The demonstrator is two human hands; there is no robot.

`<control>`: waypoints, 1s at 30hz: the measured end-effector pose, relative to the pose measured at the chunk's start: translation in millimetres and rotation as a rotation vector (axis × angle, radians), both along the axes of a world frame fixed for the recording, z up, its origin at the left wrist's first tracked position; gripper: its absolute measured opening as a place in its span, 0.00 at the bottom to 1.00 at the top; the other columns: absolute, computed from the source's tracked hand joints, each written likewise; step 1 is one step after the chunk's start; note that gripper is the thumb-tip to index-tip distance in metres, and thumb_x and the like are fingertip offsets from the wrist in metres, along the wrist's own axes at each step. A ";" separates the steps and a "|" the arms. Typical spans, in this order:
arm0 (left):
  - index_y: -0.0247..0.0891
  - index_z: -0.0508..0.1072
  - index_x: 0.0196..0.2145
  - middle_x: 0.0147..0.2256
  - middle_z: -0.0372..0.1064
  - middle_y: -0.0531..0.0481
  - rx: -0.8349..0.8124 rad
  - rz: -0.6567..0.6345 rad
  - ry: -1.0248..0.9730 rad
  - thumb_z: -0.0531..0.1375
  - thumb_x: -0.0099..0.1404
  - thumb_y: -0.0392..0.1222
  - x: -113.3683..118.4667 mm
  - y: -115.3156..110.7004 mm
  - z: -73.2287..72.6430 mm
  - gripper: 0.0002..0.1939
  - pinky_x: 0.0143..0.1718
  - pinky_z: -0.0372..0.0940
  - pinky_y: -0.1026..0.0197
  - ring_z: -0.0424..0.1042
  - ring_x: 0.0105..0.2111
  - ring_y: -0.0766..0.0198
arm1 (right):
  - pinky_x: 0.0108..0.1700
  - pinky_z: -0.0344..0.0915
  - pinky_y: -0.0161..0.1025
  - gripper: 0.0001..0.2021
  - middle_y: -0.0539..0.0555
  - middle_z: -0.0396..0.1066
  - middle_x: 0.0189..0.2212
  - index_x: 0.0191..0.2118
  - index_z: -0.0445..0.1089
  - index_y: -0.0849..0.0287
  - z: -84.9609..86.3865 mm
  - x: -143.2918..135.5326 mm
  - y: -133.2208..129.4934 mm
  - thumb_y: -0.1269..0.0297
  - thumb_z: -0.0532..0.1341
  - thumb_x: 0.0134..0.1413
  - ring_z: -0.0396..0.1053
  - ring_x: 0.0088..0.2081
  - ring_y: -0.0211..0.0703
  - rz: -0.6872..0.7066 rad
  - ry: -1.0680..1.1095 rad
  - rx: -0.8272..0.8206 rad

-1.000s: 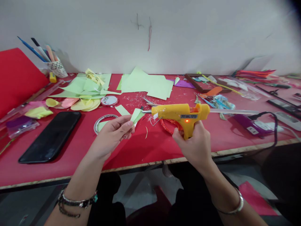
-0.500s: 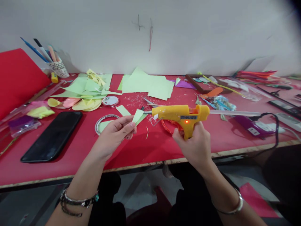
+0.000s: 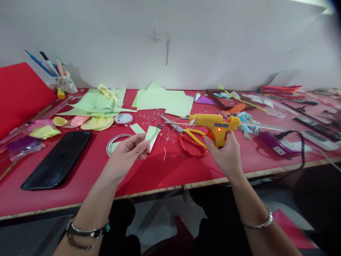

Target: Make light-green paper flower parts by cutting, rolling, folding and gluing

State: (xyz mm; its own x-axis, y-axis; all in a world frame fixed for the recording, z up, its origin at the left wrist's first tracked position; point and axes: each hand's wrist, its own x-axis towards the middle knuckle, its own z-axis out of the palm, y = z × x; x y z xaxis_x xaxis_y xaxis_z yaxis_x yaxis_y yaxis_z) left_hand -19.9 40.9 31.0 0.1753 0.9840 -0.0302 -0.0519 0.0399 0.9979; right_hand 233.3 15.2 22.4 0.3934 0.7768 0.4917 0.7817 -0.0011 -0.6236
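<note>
Between the thumb and fingers of my left hand (image 3: 132, 151) is a small piece of light green paper (image 3: 152, 136), with a dark bit showing at its upper end. My right hand (image 3: 226, 153) grips a yellow glue gun (image 3: 206, 120) by its handle; its light glows orange-red and a clear glue stick (image 3: 262, 126) juts from the back. The nozzle points left, apart from the paper. Below the gun, scissors (image 3: 193, 142) with red and yellow handles lie on the red tabletop (image 3: 149, 177). A roll of tape (image 3: 109, 145) lies just behind my left hand.
A black phone (image 3: 57, 160) lies at the left. Green paper sheets (image 3: 165, 99) are spread at the back near a pen cup (image 3: 65, 83). On the right are a brown tray (image 3: 213, 95), a purple power strip (image 3: 277, 144) and its cable. Paper scraps litter the middle.
My right hand has drawn the glue gun rightward, so its nozzle has left the green paper. The scissors show more fully. My left hand still holds the paper, and the view has tilted slightly.
</note>
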 end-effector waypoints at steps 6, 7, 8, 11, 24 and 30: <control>0.37 0.70 0.29 0.20 0.63 0.56 0.017 -0.011 -0.031 0.62 0.52 0.46 -0.4 2.3 -0.6 0.10 0.23 0.58 0.69 0.60 0.19 0.74 | 0.29 0.58 0.40 0.10 0.52 0.63 0.27 0.37 0.56 0.58 -15.1 43.2 17.8 0.60 0.52 0.49 0.63 0.27 0.43 -0.042 0.020 -0.101; 0.37 0.70 0.29 0.20 0.63 0.56 0.018 -0.018 -0.040 0.62 0.52 0.46 -0.2 2.1 -0.2 0.10 0.23 0.58 0.69 0.60 0.19 0.74 | 0.31 0.59 0.41 0.09 0.53 0.64 0.29 0.36 0.56 0.58 -19.5 49.6 21.3 0.61 0.51 0.49 0.63 0.29 0.44 -0.045 0.021 -0.111; 0.36 0.70 0.29 0.20 0.63 0.56 0.018 -0.025 -0.048 0.62 0.52 0.46 0.1 1.8 0.4 0.10 0.23 0.58 0.69 0.60 0.19 0.74 | 0.33 0.60 0.42 0.09 0.55 0.64 0.31 0.36 0.56 0.58 -23.9 55.1 25.1 0.61 0.51 0.49 0.64 0.31 0.45 -0.045 0.025 -0.115; 0.36 0.70 0.30 0.20 0.64 0.56 0.013 -0.049 -0.069 0.63 0.51 0.45 0.9 0.2 2.5 0.11 0.23 0.58 0.69 0.60 0.19 0.74 | 0.41 0.60 0.45 0.11 0.59 0.64 0.37 0.39 0.55 0.61 -34.7 66.7 38.9 0.63 0.49 0.50 0.64 0.39 0.47 -0.039 -0.015 -0.144; 0.35 0.69 0.31 0.21 0.63 0.57 0.044 0.031 -0.125 0.63 0.49 0.46 2.3 0.3 3.2 0.14 0.25 0.59 0.67 0.61 0.21 0.73 | 0.46 0.63 0.49 0.16 0.57 0.63 0.47 0.48 0.61 0.62 -23.9 100.6 110.7 0.62 0.55 0.56 0.64 0.46 0.45 0.019 -0.203 -0.396; 0.35 0.67 0.30 0.21 0.62 0.57 0.068 0.064 -0.140 0.63 0.50 0.47 7.9 -2.3 6.1 0.14 0.26 0.59 0.67 0.60 0.21 0.72 | 0.53 0.51 0.53 0.22 0.74 0.56 0.51 0.48 0.59 0.73 -23.0 106.2 110.4 0.63 0.55 0.50 0.52 0.56 0.63 0.046 -0.294 -0.474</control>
